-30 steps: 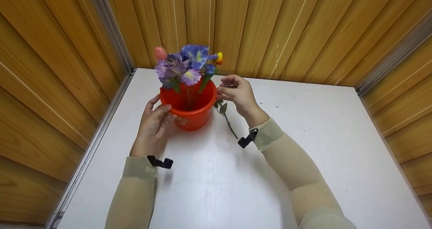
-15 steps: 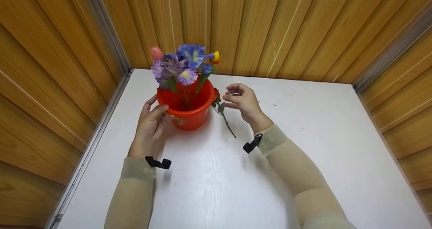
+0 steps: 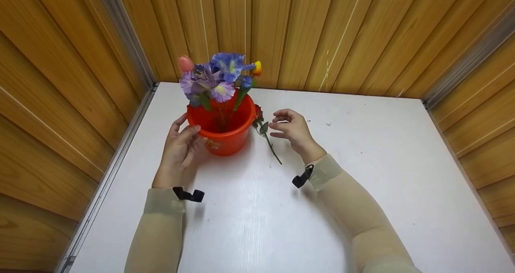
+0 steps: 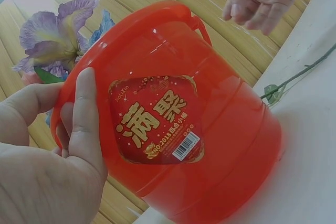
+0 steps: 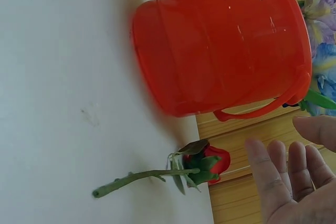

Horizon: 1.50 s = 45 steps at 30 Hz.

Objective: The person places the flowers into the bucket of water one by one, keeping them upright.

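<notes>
An orange-red bucket (image 3: 225,142) stands on the white table, holding purple and blue artificial flowers (image 3: 213,77), a pink tulip (image 3: 186,63) and a yellow one (image 3: 257,68). My left hand (image 3: 177,152) grips the bucket's left rim, thumb at the front edge. In the left wrist view, its fingers (image 4: 86,114) lie at the rim beside the printed label (image 4: 157,119). A red rose (image 5: 215,163) with a green stem lies on the table just right of the bucket. Beside the rose, my right hand (image 3: 295,130) hovers with loosely bent fingers, holding nothing.
The bucket's handle (image 5: 257,113) hangs down on its right side. Wood-patterned panels (image 3: 314,35) rise behind the white table (image 3: 386,164) and along both sides. A metal strip (image 3: 108,164) runs down the table's left edge.
My right hand has drawn back from the bucket's right rim, moving right and toward me, which uncovers the red rose head. My left hand stays on the rim.
</notes>
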Motion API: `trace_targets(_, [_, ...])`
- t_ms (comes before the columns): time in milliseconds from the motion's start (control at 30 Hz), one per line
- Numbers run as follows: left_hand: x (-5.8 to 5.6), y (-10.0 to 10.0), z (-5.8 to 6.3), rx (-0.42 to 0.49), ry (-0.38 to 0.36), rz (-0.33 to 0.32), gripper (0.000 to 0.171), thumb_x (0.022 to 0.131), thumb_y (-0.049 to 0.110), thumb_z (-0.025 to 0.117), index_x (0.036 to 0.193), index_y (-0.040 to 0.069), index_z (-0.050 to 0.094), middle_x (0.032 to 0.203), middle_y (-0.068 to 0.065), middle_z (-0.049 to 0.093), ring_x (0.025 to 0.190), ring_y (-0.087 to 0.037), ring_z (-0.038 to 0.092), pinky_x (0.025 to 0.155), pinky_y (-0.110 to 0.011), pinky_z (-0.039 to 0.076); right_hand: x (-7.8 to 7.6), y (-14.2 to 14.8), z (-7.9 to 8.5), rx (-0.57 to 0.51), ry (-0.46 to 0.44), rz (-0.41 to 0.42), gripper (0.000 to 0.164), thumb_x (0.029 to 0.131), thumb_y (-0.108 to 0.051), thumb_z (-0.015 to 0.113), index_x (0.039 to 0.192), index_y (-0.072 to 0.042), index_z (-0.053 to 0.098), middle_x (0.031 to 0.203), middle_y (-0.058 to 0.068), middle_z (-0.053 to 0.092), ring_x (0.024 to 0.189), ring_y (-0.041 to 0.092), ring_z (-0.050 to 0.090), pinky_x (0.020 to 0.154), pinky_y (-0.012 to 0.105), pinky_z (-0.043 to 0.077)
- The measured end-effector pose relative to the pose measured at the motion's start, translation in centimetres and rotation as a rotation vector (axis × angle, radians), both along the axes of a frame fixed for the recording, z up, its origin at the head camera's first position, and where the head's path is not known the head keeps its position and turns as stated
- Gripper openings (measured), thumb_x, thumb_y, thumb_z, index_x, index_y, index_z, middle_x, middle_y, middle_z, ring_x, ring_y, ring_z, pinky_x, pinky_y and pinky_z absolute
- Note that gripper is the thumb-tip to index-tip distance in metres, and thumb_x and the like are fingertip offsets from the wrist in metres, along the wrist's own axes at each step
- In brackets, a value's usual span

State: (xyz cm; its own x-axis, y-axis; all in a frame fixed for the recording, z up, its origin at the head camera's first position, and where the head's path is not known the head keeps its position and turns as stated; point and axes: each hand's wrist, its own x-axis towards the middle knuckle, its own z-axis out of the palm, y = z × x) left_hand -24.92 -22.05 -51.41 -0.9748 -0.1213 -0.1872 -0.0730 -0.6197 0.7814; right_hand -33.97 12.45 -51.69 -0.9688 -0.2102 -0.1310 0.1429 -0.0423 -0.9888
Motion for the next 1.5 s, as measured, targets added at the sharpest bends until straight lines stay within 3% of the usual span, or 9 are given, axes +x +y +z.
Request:
trace_targets(167, [0.0,0.0,0.0,0.001,0.004,0.008,0.068,0.108,-0.004,0.069,0.165,0.021,0.041,0.133,-0.01,0.067,0.089,-0.015,0.077,0.08,-0.029,0.072,-0.3,0.3,-1.2,0.031,-0.023,-0.019,0.034,0.099,0.006,0.076,0.131,-0.001,0.066,0.108,0.004,0.065,0.1,0.017,0.076,0.088,0.046,0.075])
trace_targets(333, [0.0,0.0,-0.1,0.011,0.01,0.018,0.069,0.108,-0.005,0.069,0.166,0.02,0.04,0.128,-0.013,0.067,0.085,-0.015,0.077,0.076,-0.029,0.072,-0.5,0.4,-2.1,0.132,-0.06,0.005,0.05,0.096,0.005,0.078,0.142,0.009,0.06,0.108,0.004,0.063,0.094,0.019,0.076,0.092,0.054,0.073])
trace_targets(433, [0.1,-0.1,-0.1,0.011,0.001,0.028,0.068,0.108,-0.004,0.069,0.165,0.02,0.041,0.131,-0.013,0.067,0.087,-0.015,0.076,0.078,-0.029,0.072,-0.6,0.2,-2.5,0.198,-0.091,0.038,0.057,0.094,0.005,0.08,0.146,0.011,0.058,0.106,0.003,0.063,0.087,0.021,0.075,0.086,0.047,0.075])
trace_targets(633, [0.2,-0.1,-0.3,0.025,-0.011,0.03,0.069,0.107,-0.004,0.071,0.165,0.022,0.043,0.137,-0.014,0.065,0.09,-0.017,0.077,0.081,-0.029,0.072,-1.0,-0.5,-2.8,0.392,-0.111,0.09,0.055,0.092,0.001,0.085,0.142,0.004,0.063,0.106,0.004,0.065,0.08,0.02,0.072,0.068,0.034,0.07])
trace_targets(1033, [0.0,0.2,-0.1,0.015,-0.015,0.017,0.067,0.107,-0.002,0.072,0.164,0.022,0.045,0.138,-0.011,0.067,0.093,-0.016,0.077,0.081,-0.028,0.072,-2.3,-2.1,-3.2,0.717,-0.059,0.157,0.04,0.082,0.002,0.088,0.119,0.001,0.072,0.084,0.003,0.068,0.056,0.012,0.063,0.053,0.024,0.059])
trace_targets(1300, [-0.1,0.1,-0.1,-0.003,0.009,0.016,0.064,0.108,-0.005,0.068,0.162,0.021,0.045,0.131,-0.011,0.067,0.085,-0.015,0.076,0.078,-0.03,0.072,-2.5,-1.7,-3.0,0.777,-0.002,0.177,0.037,0.082,0.004,0.083,0.119,0.004,0.079,0.094,0.006,0.071,0.07,0.014,0.064,0.061,0.023,0.057])
trace_targets(1500, [-0.2,0.1,0.0,-0.004,-0.011,0.024,0.066,0.107,-0.005,0.07,0.163,0.021,0.046,0.139,-0.015,0.065,0.088,-0.015,0.076,0.08,-0.03,0.072,-2.4,-0.5,-3.1,0.674,-0.046,0.159,0.042,0.085,0.007,0.08,0.127,0.006,0.075,0.086,0.003,0.069,0.067,0.013,0.065,0.059,0.024,0.059])
